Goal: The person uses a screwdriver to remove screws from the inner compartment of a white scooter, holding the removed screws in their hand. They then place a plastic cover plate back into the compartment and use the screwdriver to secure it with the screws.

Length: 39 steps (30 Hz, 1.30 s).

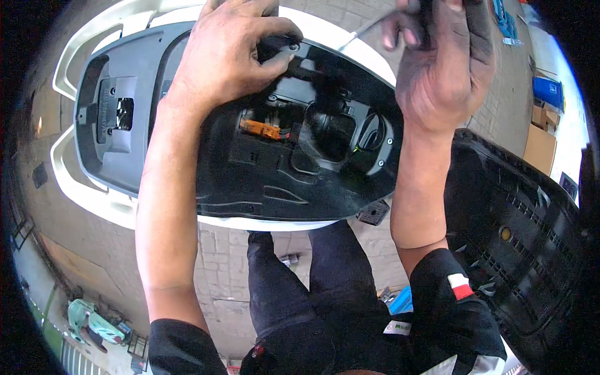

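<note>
My left hand [237, 56] rests at the upper rim of a black plastic storage compartment [250, 181] set in a white scooter body [65, 165], its fingers curled by a bolt [294, 47]; what they hold, if anything, is hidden. My right hand [447, 75] is raised at the upper right, gripping a dark-handled tool with a thin metal shaft [375, 29] that reaches left over the white rim. Inside the compartment are an orange part [259, 128], a recessed opening [331, 134] and a black latch fitting [370, 131].
A large black seat with its underside up [512, 231] lies at the right. Cardboard boxes [540, 140], a blue bin [547, 90] and blue items stand beyond it. A mint-green scooter [97, 331] stands at the lower left. My legs are below the scooter body on paved floor.
</note>
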Available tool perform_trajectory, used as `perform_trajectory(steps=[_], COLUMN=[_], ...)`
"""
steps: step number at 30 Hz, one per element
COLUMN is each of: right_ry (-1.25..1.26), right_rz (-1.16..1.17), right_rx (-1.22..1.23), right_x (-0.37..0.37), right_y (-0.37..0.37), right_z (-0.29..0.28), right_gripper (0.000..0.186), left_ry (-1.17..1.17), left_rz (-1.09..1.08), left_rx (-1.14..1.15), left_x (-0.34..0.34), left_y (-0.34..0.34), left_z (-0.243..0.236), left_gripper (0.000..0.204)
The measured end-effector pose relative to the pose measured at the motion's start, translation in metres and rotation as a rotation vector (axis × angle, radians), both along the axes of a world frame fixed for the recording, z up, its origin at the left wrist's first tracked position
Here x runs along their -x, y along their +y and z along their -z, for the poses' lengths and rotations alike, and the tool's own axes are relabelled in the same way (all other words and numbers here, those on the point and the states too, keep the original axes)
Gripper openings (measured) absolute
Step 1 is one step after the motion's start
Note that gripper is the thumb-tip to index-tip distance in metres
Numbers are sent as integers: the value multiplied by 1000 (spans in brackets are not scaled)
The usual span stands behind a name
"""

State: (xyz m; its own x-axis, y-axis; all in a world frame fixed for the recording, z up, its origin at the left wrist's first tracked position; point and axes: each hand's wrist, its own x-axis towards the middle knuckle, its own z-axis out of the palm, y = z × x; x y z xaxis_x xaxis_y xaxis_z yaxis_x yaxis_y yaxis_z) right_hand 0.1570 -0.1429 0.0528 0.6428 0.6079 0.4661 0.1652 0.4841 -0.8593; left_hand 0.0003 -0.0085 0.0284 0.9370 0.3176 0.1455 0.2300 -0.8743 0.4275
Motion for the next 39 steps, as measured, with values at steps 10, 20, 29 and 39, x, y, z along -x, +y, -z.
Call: perform_trajectory(steps=[10, 20, 29, 39], right_ry=[930, 1304, 1212, 966], right_rz=[-508, -399, -348, -272], right_rx=[226, 45, 164, 189], right_x=[11, 12, 14, 14], right_y=[-34, -11, -2, -6], right_z=[48, 41, 38, 33], right_gripper=[22, 20, 18, 22], left_ry=[140, -2, 17, -119], left_rz=[-7, 139, 66, -71], left_rx=[74, 7, 45, 423], left_x=[-14, -5, -8, 1], left_y=[31, 20, 18, 20], left_z=[24, 16, 16, 13], left_gripper=[36, 48, 44, 28])
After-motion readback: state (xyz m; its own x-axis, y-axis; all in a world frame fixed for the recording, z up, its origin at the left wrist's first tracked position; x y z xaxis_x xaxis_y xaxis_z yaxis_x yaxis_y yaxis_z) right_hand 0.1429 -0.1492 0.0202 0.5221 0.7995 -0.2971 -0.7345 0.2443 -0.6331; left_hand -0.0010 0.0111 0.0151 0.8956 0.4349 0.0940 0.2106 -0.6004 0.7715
